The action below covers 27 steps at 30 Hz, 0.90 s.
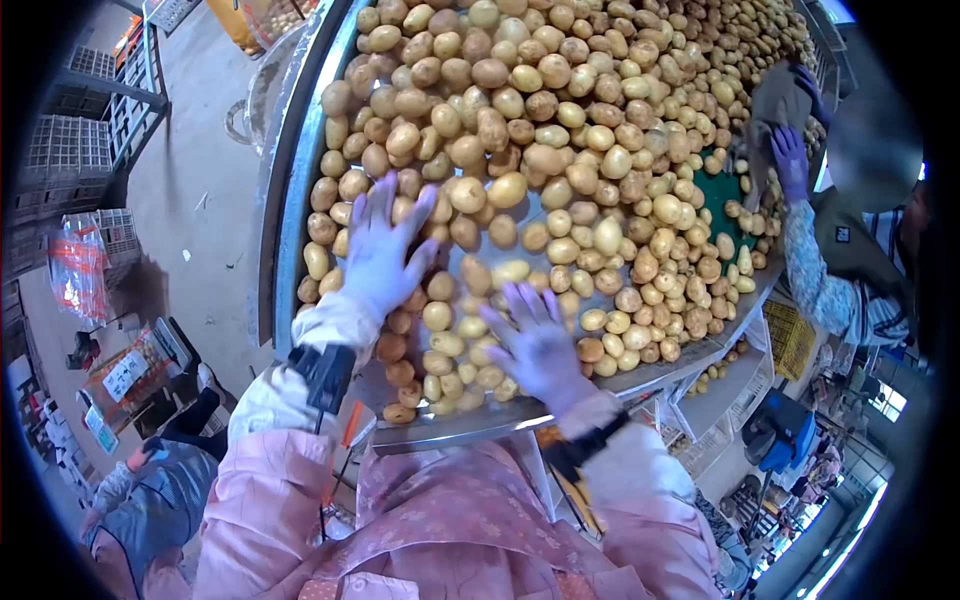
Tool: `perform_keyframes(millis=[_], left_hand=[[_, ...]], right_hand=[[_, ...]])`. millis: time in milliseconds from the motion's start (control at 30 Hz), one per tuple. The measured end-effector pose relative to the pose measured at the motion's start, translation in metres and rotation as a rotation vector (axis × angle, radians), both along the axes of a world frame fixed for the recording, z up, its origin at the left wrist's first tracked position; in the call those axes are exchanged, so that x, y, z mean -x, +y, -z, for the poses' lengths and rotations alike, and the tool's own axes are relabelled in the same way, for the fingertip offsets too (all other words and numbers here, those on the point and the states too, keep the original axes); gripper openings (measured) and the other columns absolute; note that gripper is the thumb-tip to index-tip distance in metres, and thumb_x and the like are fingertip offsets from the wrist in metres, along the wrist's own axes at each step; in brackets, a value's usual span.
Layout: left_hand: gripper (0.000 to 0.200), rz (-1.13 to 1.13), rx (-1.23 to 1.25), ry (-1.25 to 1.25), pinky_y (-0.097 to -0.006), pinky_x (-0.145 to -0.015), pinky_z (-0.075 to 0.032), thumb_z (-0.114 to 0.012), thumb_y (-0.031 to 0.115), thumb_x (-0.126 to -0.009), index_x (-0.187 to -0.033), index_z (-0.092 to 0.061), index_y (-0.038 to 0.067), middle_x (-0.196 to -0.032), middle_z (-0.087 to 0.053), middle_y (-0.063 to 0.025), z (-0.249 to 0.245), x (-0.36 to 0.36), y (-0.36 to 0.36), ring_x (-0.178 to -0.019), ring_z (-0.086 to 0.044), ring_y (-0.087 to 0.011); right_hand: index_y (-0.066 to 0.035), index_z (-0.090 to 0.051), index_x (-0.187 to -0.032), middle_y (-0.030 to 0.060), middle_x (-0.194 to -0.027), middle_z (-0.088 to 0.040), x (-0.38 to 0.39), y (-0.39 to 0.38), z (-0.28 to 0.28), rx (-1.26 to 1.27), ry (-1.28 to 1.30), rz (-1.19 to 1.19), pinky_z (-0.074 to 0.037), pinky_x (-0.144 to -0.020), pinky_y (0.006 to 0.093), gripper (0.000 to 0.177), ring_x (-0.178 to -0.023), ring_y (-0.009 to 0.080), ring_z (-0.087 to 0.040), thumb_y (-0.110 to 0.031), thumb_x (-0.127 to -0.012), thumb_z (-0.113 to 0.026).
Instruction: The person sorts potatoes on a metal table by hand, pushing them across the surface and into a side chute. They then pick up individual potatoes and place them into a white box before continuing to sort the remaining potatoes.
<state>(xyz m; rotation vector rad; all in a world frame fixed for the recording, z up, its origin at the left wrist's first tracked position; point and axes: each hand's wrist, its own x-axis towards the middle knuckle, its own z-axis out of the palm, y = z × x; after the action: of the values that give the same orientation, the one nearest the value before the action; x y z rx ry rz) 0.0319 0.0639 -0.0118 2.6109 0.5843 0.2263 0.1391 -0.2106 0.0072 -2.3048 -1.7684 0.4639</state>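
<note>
Many round yellow-brown potatoes (pixel 545 160) lie heaped on a metal-edged sorting table (pixel 450 432). My left hand (pixel 383 250), in a thin pale purple glove, rests on the potatoes near the table's left edge with its fingers spread. My right hand (pixel 540 345), gloved alike, is spread over potatoes by the front edge, its fingers pointing up and left. Neither hand has a potato in its grasp. Between the two hands lie loose potatoes and a bit of bare table surface shows above them.
Across the table at the right, a co-worker's gloved hand (pixel 790 155) is by a dark cloth (pixel 778 105). A yellow crate (pixel 788 338) stands below the right edge. Stacked grey crates (pixel 68 145) stand at the far left, and another person (pixel 155 505) is at the lower left.
</note>
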Motion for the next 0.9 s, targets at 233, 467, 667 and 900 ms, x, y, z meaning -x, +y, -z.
perform_keyframes(millis=[233, 467, 667, 900], left_hand=[[0.041, -0.242, 0.151, -0.258, -0.0474, -0.110, -0.048, -0.062, 0.004, -0.093, -0.133, -0.064, -0.001, -0.135, -0.065, -0.0220, -0.018, 0.111, -0.022, -0.130, -0.059, -0.0430], [0.060, -0.012, 0.071, 0.200, -0.0456, -0.087, -0.056, -0.069, 0.009, -0.086, -0.144, -0.063, 0.023, -0.133, -0.064, -0.0140, -0.007, 0.171, -0.081, -0.105, -0.068, -0.0342], [0.060, -0.023, 0.083, 0.331, -0.0463, -0.096, -0.057, -0.065, 0.007, -0.088, -0.144, -0.064, 0.031, -0.147, -0.055, -0.0200, 0.008, 0.162, -0.083, -0.116, -0.067, -0.0384], [0.053, -0.041, 0.155, 0.071, -0.0464, -0.101, -0.056, -0.067, 0.003, -0.087, -0.135, -0.071, 0.027, -0.151, -0.053, -0.0229, 0.013, 0.152, -0.083, -0.125, -0.063, -0.0419]], right_hand=[[-0.018, -0.050, -0.155, 0.0248, -0.162, -0.038, -0.030, -0.103, -0.011, 0.156, -0.125, 0.576, -0.024, -0.122, 0.0649, 0.071, -0.150, 0.0476, -0.033, -0.034, -0.089, -0.072], [-0.016, -0.063, -0.144, 0.0230, -0.163, -0.037, 0.018, -0.078, -0.012, 0.127, -0.126, 0.543, -0.029, -0.121, 0.0675, 0.054, -0.152, 0.0569, -0.025, -0.034, -0.093, -0.069], [-0.014, -0.065, -0.140, 0.0231, -0.157, -0.046, 0.022, -0.096, -0.002, -0.029, -0.064, 0.581, -0.034, -0.119, 0.0613, 0.051, -0.148, 0.0518, -0.036, -0.028, -0.092, -0.070], [-0.007, -0.064, -0.138, 0.0215, -0.150, -0.054, 0.068, -0.104, -0.032, -0.214, 0.408, 0.738, -0.046, -0.110, 0.0481, 0.044, -0.134, 0.0378, -0.056, -0.017, -0.096, -0.068]])
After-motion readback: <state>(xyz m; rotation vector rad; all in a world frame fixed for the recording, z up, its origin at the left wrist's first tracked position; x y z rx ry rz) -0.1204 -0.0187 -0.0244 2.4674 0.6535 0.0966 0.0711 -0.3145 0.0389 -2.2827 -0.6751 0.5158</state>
